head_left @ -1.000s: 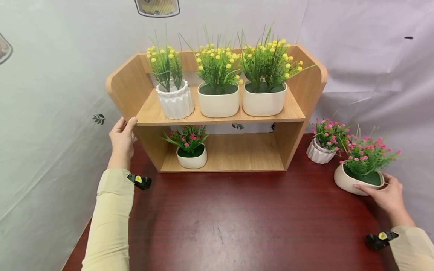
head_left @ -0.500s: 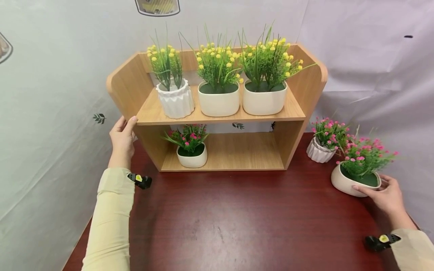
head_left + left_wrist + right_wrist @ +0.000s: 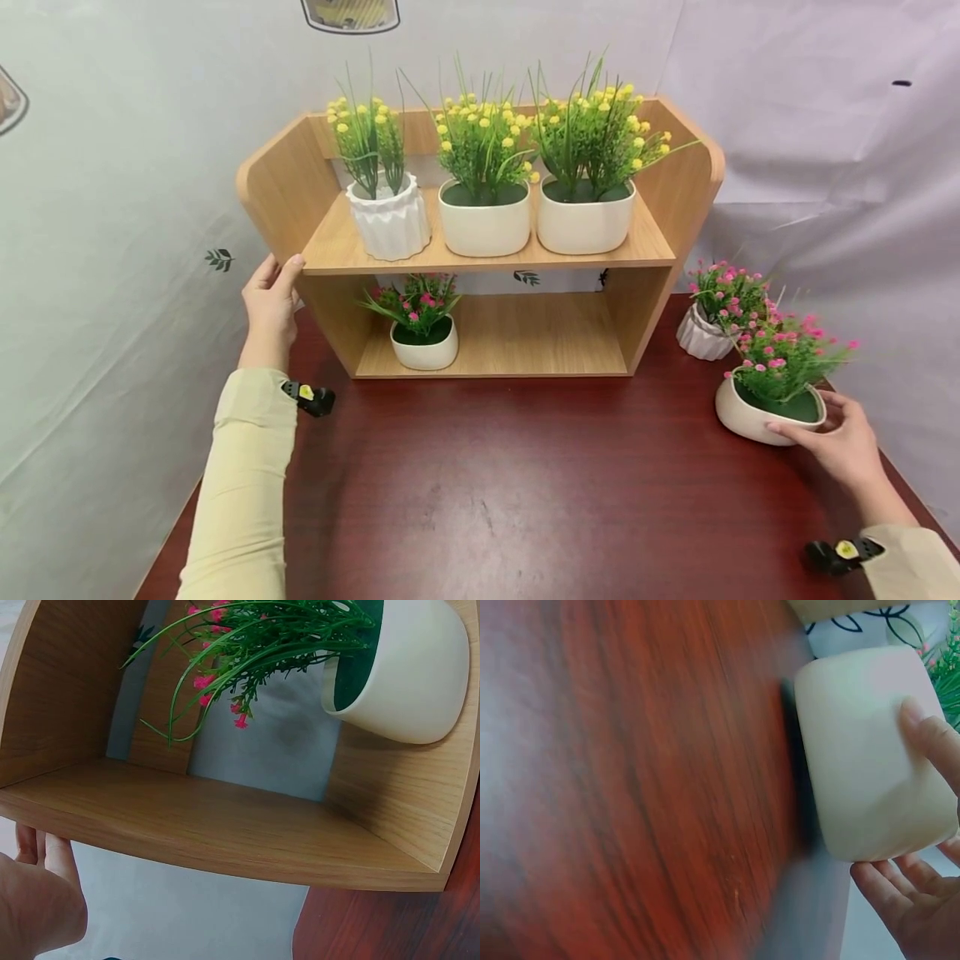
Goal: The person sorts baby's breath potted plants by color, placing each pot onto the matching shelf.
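My right hand [image 3: 847, 442] grips the right end of a white oval flowerpot [image 3: 741, 417] with pink flowers [image 3: 787, 362], close over the table. In the right wrist view, its thumb lies on the pot's side and the other fingers curl round the end. My left hand [image 3: 268, 312] touches the left side of a two-tier wooden shelf [image 3: 540, 333]; in the left wrist view its fingers [image 3: 60, 855] lie straight against the outer panel. A smaller white pot [image 3: 425, 357] of pink flowers stands at the left of the lower tier.
On the upper tier stand a ribbed white pot [image 3: 392, 225] and two smooth ones, a middle pot [image 3: 486, 232] and a right pot [image 3: 585, 227], all with yellow flowers. A ribbed pot [image 3: 703, 337] with pink flowers stands right of the shelf on the dark red table [image 3: 510, 483].
My right hand has carried the oval pot of pink flowers a little left and towards me. The left hand has stayed at the shelf's side.
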Demonstrator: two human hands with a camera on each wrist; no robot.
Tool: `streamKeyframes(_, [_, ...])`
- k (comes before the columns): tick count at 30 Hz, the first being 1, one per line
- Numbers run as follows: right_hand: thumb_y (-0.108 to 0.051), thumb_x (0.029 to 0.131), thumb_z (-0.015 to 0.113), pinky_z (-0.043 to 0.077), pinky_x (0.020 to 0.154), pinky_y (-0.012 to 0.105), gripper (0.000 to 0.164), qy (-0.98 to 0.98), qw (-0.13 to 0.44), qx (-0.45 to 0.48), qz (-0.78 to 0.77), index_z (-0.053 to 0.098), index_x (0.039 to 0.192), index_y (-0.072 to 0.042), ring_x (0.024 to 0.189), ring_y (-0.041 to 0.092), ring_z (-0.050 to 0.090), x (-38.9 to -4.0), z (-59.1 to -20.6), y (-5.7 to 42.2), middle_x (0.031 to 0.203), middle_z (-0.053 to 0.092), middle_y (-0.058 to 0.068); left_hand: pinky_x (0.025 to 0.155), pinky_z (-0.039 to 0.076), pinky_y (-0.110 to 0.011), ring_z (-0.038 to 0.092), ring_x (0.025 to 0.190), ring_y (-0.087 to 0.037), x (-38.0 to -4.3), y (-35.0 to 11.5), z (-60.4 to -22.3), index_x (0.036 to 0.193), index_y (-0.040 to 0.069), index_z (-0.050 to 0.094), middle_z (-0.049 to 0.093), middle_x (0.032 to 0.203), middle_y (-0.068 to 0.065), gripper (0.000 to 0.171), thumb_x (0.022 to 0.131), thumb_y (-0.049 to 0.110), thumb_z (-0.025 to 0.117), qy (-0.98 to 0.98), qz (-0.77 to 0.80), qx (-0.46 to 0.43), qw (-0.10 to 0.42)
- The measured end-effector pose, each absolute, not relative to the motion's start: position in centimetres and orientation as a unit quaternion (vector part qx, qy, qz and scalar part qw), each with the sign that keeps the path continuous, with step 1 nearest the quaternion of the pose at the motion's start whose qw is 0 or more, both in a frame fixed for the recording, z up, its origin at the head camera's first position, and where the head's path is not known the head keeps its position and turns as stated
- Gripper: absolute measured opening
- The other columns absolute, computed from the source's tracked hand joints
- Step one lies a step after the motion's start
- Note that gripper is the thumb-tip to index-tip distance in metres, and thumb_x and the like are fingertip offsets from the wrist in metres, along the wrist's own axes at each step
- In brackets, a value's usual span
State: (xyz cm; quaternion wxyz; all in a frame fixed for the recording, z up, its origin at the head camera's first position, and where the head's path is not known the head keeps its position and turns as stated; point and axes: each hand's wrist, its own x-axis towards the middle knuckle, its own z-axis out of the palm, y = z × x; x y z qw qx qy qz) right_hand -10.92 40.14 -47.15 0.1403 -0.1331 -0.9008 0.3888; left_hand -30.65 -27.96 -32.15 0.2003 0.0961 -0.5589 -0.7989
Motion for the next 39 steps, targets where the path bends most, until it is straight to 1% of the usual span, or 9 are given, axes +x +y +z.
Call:
streamKeyframes(1, [-0.017, 0.078, 0.078, 0.041, 0.052, 0.010, 0.083, -0.900, 0.140, -0.129, 0.393, 0.029, 0.134, 0.020, 0.068, -0.020, 0.043, -10.8, -47.1, 40.0, 0.096, 0.054, -0.004, 0.109, 0.036, -0.034, 0.055, 0.119, -0.019, -30.7, -28.0, -32.2, 0.125, 0.016, 0.064, 0.058, 0.130, -0.006, 0.043, 0.083, 0.010, 0.073, -0.559, -0.799, 0.095, 0.201])
streamKeyframes(3, [-0.016, 0.078, 0.078, 0.042, 0.052, 0.011, 0.082, -0.899, 0.139, -0.121, 0.398, 0.031, 0.134, 0.019, 0.067, -0.018, 0.046, -10.6, -47.0, 39.6, 0.089, 0.047, -0.025, 0.109, 0.036, -0.034, 0.055, 0.118, -0.018, -30.7, -28.0, -32.2, 0.125, 0.016, 0.064, 0.059, 0.129, -0.005, 0.043, 0.083, 0.011, 0.073, -0.559, -0.800, 0.095, 0.199])
streamKeyframes(5, [-0.015, 0.078, 0.078, 0.042, 0.052, 0.012, 0.080, -0.897, 0.140, -0.114, 0.403, 0.032, 0.133, 0.019, 0.067, -0.017, 0.047, -10.5, -46.9, 39.2, 0.086, 0.039, -0.037, 0.109, 0.036, -0.033, 0.055, 0.118, -0.018, -30.7, -28.1, -32.2, 0.125, 0.016, 0.064, 0.059, 0.129, -0.005, 0.043, 0.083, 0.011, 0.073, -0.559, -0.799, 0.094, 0.199])
streamKeyframes(9, [-0.016, 0.077, 0.079, 0.042, 0.052, 0.012, 0.079, -0.896, 0.146, -0.115, 0.403, 0.035, 0.133, 0.018, 0.068, -0.017, 0.047, -10.2, -46.7, 38.3, 0.090, 0.038, -0.036, 0.109, 0.036, -0.033, 0.055, 0.119, -0.019, -30.8, -28.1, -32.2, 0.125, 0.016, 0.064, 0.058, 0.131, -0.005, 0.043, 0.083, 0.011, 0.073, -0.559, -0.799, 0.092, 0.199])
streamKeyframes(15, [-0.017, 0.077, 0.079, 0.042, 0.054, 0.011, 0.080, -0.899, 0.149, -0.114, 0.396, 0.035, 0.135, 0.015, 0.071, -0.020, 0.043, -9.9, -46.4, 36.8, 0.100, 0.038, -0.023, 0.110, 0.034, -0.034, 0.052, 0.125, -0.020, -30.8, -28.1, -32.2, 0.127, 0.018, 0.063, 0.054, 0.137, -0.006, 0.044, 0.083, 0.015, 0.073, -0.579, -0.785, 0.090, 0.200])
streamKeyframes(21, [-0.015, 0.075, 0.081, 0.041, 0.056, 0.009, 0.080, -0.895, 0.157, -0.102, 0.405, 0.035, 0.134, 0.014, 0.073, -0.019, 0.044, -9.8, -46.5, 35.4, 0.098, 0.037, -0.031, 0.111, 0.034, -0.034, 0.050, 0.126, -0.021, -30.7, -28.1, -32.2, 0.127, 0.019, 0.063, 0.053, 0.138, -0.006, 0.045, 0.083, 0.016, 0.074, -0.580, -0.784, 0.095, 0.198])
streamKeyframes(27, [-0.012, 0.075, 0.080, 0.039, 0.059, 0.006, 0.081, -0.891, 0.157, -0.096, 0.414, 0.032, 0.135, 0.013, 0.077, -0.020, 0.042, -9.7, -47.0, 34.3, 0.101, 0.038, -0.028, 0.111, 0.033, -0.034, 0.050, 0.127, -0.021, -30.5, -28.1, -32.3, 0.127, 0.020, 0.062, 0.053, 0.138, -0.005, 0.046, 0.083, 0.017, 0.074, -0.581, -0.784, 0.099, 0.195])
streamKeyframes(32, [-0.007, 0.073, 0.081, 0.040, 0.059, 0.005, 0.080, -0.886, 0.166, -0.082, 0.426, 0.033, 0.133, 0.013, 0.077, -0.019, 0.044, -9.8, -47.0, 33.3, 0.095, 0.038, -0.034, 0.111, 0.033, -0.034, 0.050, 0.126, -0.020, -30.6, -28.1, -32.2, 0.127, 0.019, 0.062, 0.053, 0.138, -0.006, 0.045, 0.084, 0.015, 0.073, -0.577, -0.787, 0.101, 0.194])
streamKeyframes(39, [-0.006, 0.072, 0.081, 0.040, 0.059, 0.006, 0.079, -0.882, 0.167, -0.082, 0.433, 0.033, 0.132, 0.013, 0.077, -0.018, 0.044, -9.9, -46.7, 31.9, 0.095, 0.039, -0.034, 0.110, 0.034, -0.034, 0.053, 0.122, -0.019, -30.7, -28.0, -32.1, 0.126, 0.018, 0.064, 0.056, 0.134, -0.005, 0.044, 0.083, 0.011, 0.073, -0.557, -0.802, 0.098, 0.192])
